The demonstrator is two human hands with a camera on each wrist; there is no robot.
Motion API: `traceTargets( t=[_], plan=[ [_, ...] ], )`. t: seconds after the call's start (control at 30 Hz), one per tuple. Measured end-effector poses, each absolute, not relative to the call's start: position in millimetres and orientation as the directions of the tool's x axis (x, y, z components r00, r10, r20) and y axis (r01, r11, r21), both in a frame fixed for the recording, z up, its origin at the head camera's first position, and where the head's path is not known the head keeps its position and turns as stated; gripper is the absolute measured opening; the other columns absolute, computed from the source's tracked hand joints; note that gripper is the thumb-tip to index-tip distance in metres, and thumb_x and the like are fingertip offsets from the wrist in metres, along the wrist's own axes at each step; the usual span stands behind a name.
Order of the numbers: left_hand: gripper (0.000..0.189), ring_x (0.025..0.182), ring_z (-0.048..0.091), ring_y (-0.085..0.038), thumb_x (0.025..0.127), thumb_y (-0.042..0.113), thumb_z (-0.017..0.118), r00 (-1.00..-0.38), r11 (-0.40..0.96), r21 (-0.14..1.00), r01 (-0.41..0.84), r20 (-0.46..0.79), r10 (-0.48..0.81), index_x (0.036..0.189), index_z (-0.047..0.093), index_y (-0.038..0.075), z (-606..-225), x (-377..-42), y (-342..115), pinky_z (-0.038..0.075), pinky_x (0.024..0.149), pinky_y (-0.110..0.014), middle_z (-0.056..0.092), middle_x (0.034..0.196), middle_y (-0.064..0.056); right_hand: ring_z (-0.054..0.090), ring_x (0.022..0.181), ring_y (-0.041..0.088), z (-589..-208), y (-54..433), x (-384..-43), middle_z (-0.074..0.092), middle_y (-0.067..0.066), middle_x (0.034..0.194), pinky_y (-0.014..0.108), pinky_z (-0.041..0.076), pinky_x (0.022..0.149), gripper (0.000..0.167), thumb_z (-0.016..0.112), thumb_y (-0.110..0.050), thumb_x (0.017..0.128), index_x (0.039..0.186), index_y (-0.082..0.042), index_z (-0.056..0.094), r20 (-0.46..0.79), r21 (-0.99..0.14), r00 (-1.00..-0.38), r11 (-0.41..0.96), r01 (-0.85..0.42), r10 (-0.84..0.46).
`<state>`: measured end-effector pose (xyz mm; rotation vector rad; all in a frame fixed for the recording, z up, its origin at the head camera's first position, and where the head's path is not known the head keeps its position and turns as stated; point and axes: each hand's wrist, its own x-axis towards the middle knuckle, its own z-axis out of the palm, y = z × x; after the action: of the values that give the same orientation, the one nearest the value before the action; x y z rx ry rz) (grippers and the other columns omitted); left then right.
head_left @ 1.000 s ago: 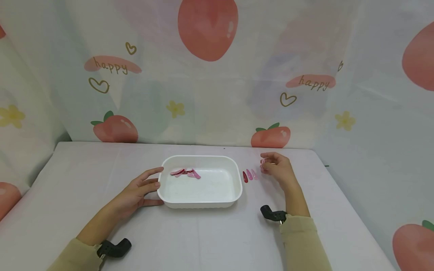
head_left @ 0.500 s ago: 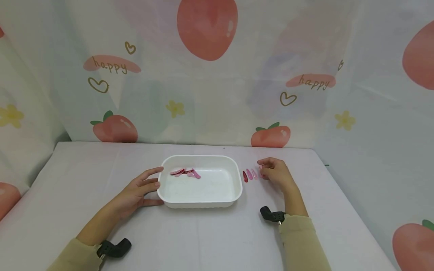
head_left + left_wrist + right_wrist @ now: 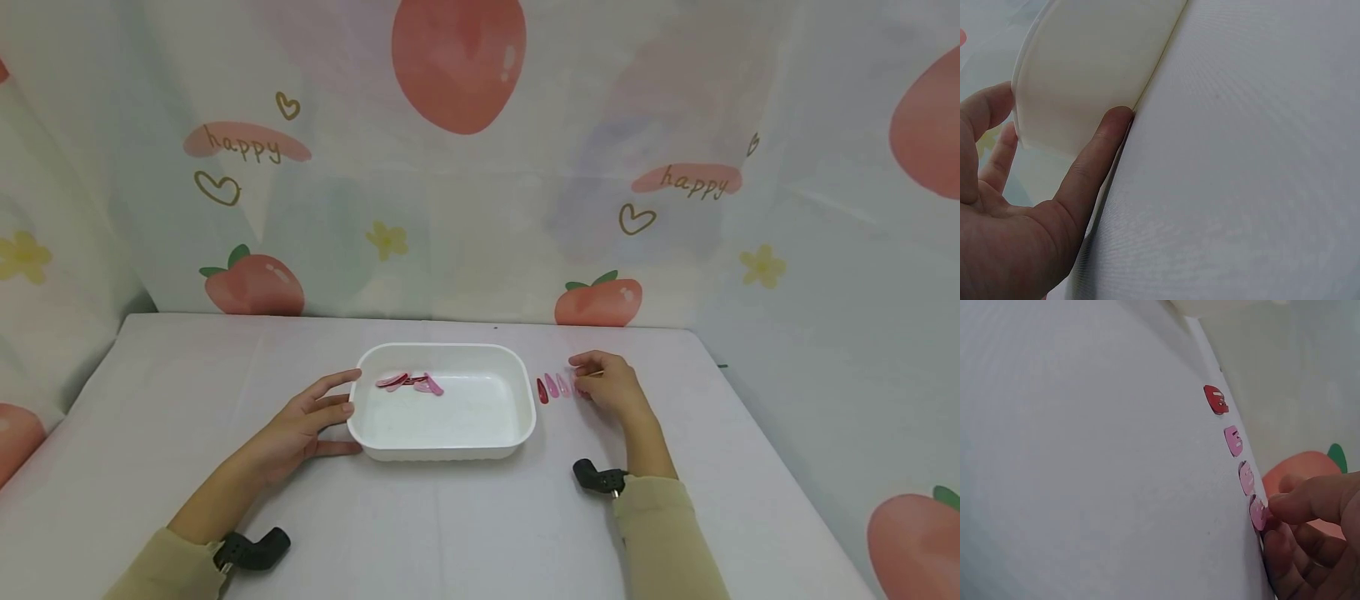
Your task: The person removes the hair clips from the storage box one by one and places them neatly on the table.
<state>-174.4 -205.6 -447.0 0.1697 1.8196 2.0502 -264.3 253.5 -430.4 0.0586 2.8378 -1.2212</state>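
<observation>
My left hand [image 3: 300,425] rests against the left side of a white tray [image 3: 442,446]. In the left wrist view its fingers touch the rim and the thumb lies along the wall near the table. Inside the tray lies a loose pile of red and pink snap hair clips [image 3: 431,385]. To the tray's right, a red hair clip [image 3: 542,391], a pink hair clip [image 3: 552,386] and a paler pink hair clip [image 3: 563,385] stand in a row. My right hand [image 3: 611,387] pinches another pink hair clip [image 3: 1258,512] at the row's right end, down at the tabletop; fingers partly hide it.
A white cloth covers the table [image 3: 450,525]. Behind it hangs a printed curtain [image 3: 480,208] with fruit, hearts and flowers. A black camera mount sits on each wrist, the left camera [image 3: 255,550] and the right camera [image 3: 597,477].
My right hand has come down and slightly left, bringing the pink hair clip to the table beside the row. My left hand and the tray have stayed put.
</observation>
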Motion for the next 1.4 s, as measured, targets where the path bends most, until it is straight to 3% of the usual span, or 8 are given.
traceTargets(
  t=[0.33, 0.53, 0.77, 1.03, 1.27, 1.4],
  plan=[
    [0.063, 0.121, 0.057, -0.029, 0.102, 0.019, 0.057, -0.915, -0.070, 0.975, -0.209, -0.170, 0.365, 0.157, 0.026, 0.017, -447, -175, -206, 0.056, 0.092, -0.053, 0.030, 0.154, -0.025, 0.061, 0.101, 0.028, -422, 250, -262, 0.064, 0.013, 0.116, 0.032, 0.057, 0.083, 0.032, 0.059, -0.014, 0.097, 0.129, -0.009, 0.064, -0.036, -0.738, -0.999, 0.674, 0.039, 0.018],
    [0.064, 0.122, 0.056, -0.031, 0.102, 0.019, 0.058, -0.914, -0.074, 0.975, -0.208, -0.167, 0.371, 0.157, 0.026, 0.016, -446, -174, -207, 0.056, 0.092, -0.054, 0.029, 0.154, -0.025, 0.062, 0.101, 0.030, -409, 232, -259, 0.063, 0.018, 0.118, 0.036, 0.060, 0.086, 0.034, 0.059, -0.013, 0.098, 0.131, -0.003, 0.061, 0.004, -0.852, -0.999, 0.523, -0.029, -0.049],
    [0.065, 0.122, 0.056, -0.031, 0.101, 0.021, 0.060, -0.915, -0.072, 0.976, -0.207, -0.167, 0.368, 0.157, 0.026, 0.017, -447, -174, -207, 0.056, 0.092, -0.053, 0.030, 0.154, -0.025, 0.061, 0.098, 0.022, -395, 203, -256, 0.062, 0.017, 0.119, 0.031, 0.060, 0.084, 0.035, 0.063, -0.016, 0.098, 0.130, -0.002, 0.060, 0.014, -0.944, -0.990, 0.324, -0.059, -0.141],
    [0.063, 0.122, 0.056, -0.031, 0.102, 0.018, 0.058, -0.915, -0.074, 0.974, -0.212, -0.171, 0.366, 0.156, 0.027, 0.017, -449, -176, -205, 0.056, 0.092, -0.054, 0.030, 0.155, -0.024, 0.059, 0.104, 0.042, -386, 162, -252, 0.063, 0.018, 0.116, 0.030, 0.059, 0.080, 0.033, 0.064, -0.010, 0.095, 0.128, -0.003, 0.062, 0.047, -0.956, -0.965, 0.267, -0.118, -0.259],
    [0.064, 0.122, 0.057, -0.030, 0.102, 0.019, 0.059, -0.915, -0.080, 0.972, -0.221, -0.179, 0.361, 0.157, 0.027, 0.017, -449, -177, -206, 0.056, 0.092, -0.054, 0.030, 0.155, -0.024, 0.063, 0.097, 0.030, -380, 123, -255, 0.063, 0.015, 0.111, 0.034, 0.060, 0.080, 0.029, 0.065, -0.007, 0.094, 0.123, -0.005, 0.065, 0.114, -0.970, -0.940, 0.170, -0.176, -0.322],
    [0.065, 0.121, 0.057, -0.030, 0.101, 0.020, 0.060, -0.915, -0.082, 0.972, -0.221, -0.177, 0.362, 0.157, 0.027, 0.018, -448, -177, -207, 0.056, 0.092, -0.054, 0.030, 0.155, -0.024, 0.063, 0.099, 0.030, -376, 100, -254, 0.063, 0.013, 0.109, 0.035, 0.060, 0.083, 0.029, 0.065, -0.004, 0.094, 0.123, -0.004, 0.064, 0.122, -0.982, -0.922, 0.091, -0.166, -0.368]
  ],
)
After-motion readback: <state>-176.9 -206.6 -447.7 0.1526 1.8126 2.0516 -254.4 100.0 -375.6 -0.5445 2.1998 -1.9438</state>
